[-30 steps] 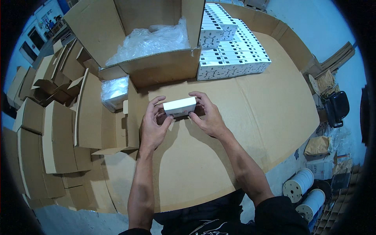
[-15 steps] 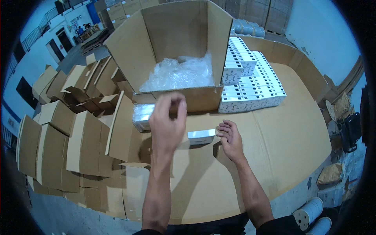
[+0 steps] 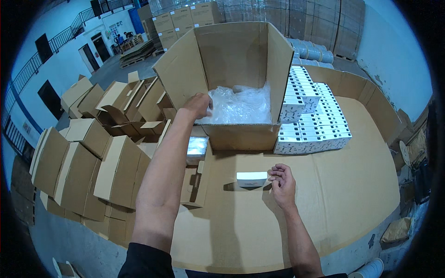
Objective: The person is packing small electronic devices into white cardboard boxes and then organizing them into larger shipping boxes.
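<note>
My left hand (image 3: 199, 105) reaches over the front wall of a large open carton (image 3: 243, 138). Its fingers are bent together at the left edge of a heap of clear plastic bags (image 3: 241, 105), apparently pinching the film; the fingertips are partly hidden. On the cardboard-covered table lies a small white box (image 3: 251, 180), long side toward me. Beside its right end is my right hand (image 3: 283, 186), palm turned inward, fingers loosely curved and apart. It holds nothing, and I cannot tell whether the fingertips touch the box.
Stacked white boxes (image 3: 315, 134) with dark squares stand right of the carton. A plastic-wrapped pack (image 3: 197, 147) sits left of it, behind a small open cardboard box (image 3: 197, 185). Several open cartons (image 3: 118, 173) crowd the left side. A cardboard wall (image 3: 366, 92) borders the table's far right.
My left hand has moved from above the table, in front of the carton, to the plastic bags inside it. My right hand stays beside the white box. The whole view has shifted upward.
</note>
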The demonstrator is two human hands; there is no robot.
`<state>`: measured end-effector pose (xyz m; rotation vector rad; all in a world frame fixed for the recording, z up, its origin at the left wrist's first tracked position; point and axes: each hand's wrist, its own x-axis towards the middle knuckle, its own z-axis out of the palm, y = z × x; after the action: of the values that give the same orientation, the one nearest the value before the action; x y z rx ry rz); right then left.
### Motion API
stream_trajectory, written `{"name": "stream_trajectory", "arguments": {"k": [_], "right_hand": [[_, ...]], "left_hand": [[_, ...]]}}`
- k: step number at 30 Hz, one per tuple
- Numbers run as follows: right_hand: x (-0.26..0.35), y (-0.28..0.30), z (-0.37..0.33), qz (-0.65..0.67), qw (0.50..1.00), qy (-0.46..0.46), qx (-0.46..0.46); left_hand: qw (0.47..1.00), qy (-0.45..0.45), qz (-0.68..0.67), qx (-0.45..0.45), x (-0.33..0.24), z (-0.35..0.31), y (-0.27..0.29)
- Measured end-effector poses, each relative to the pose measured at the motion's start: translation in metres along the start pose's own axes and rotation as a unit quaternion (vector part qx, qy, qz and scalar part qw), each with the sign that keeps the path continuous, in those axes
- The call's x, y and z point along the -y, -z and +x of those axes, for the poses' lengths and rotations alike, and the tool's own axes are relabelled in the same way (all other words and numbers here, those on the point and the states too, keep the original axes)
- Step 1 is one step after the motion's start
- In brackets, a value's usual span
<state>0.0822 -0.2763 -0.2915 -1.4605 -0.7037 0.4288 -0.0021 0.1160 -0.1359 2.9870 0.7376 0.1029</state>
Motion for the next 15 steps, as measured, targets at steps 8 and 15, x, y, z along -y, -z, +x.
{"name": "stream_trajectory", "arguments": {"k": [8, 15], "right_hand": [[-0.003, 0.0, -0.002, -0.014, 1.0, 0.005, -0.009], [-0.018, 0.001, 0.003, 0.033, 0.999, 0.021, -0.027]], "left_hand": [[0.979, 0.012, -0.051, -0.195, -0.016, -0.004, 0.027], [0.895, -0.021, -0.215, -0.39, -0.099, -0.065, 0.081]]}}
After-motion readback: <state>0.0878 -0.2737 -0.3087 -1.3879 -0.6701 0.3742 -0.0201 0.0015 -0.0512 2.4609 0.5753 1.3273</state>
